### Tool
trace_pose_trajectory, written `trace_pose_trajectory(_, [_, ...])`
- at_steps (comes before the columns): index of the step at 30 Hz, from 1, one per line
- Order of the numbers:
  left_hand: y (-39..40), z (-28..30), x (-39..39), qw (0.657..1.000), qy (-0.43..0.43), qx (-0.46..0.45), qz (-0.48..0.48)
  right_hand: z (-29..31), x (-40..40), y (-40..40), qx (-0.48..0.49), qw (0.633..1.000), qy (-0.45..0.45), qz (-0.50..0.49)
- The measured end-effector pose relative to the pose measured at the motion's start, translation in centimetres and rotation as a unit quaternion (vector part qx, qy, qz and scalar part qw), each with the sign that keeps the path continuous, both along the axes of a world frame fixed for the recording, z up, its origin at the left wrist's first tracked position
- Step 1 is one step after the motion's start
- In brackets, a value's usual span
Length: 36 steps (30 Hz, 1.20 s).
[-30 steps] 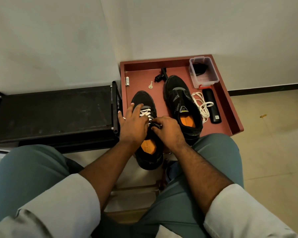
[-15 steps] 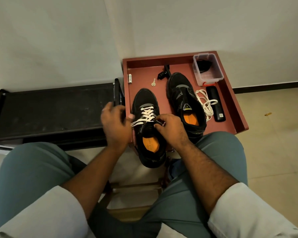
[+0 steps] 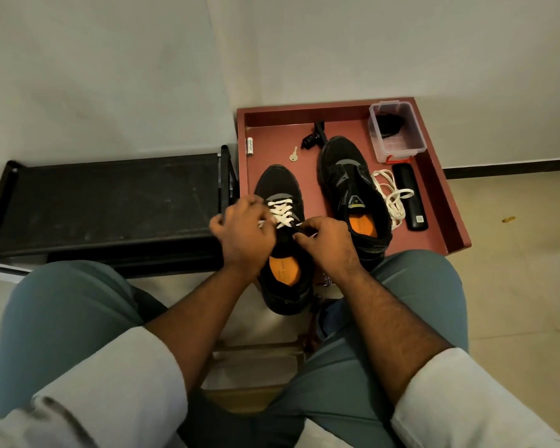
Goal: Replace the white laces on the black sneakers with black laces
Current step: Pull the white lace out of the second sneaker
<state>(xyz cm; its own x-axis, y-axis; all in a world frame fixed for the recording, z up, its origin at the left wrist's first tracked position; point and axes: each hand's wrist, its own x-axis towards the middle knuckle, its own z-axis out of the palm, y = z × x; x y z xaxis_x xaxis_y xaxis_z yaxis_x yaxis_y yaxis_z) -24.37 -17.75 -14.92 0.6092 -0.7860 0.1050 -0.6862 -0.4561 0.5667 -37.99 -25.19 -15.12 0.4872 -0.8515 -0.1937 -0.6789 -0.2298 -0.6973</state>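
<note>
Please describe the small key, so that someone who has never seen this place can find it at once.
Look at the red-brown tray standing in the corner by the wall. On its floor, beyond the toe of the white-laced sneaker, lies the key, between a small white battery and a black clip-like object. It is the only pale metal thing there.
</note>
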Motion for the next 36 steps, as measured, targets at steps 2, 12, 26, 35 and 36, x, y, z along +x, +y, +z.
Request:
trace_pose_trajectory(2, [0.5,-0.3,0.7,0.981,0.106,-0.065,0.148,-0.1,-0.1,-0.1,0.005,1.000,0.014,-0.008])
trace_pose_trajectory(12, [2.3,0.4,1.1,0.993,0.093,-0.065,0.033,0.4,1.2,0.5,-0.194,0.974,0.063,0.101])
trace_pose_trajectory(26, [1.7,0.4,0.9,0.985,0.171,0.012,-0.019,-1.4,1.6,-0.7,0.008,0.973,-0.170,-0.154])
trace_pose_trajectory(35, [0.7,0.6,1.7,0.975,0.208,0.064,-0.047,-0.7,2.4,0.8,-0.201,0.965,0.079,0.146])
trace_pose_trajectory(36, [0.7,0.7,1.8,0.974,0.211,0.065,-0.051,-0.6,2.7,1.1,-0.207,0.963,0.096,0.143])
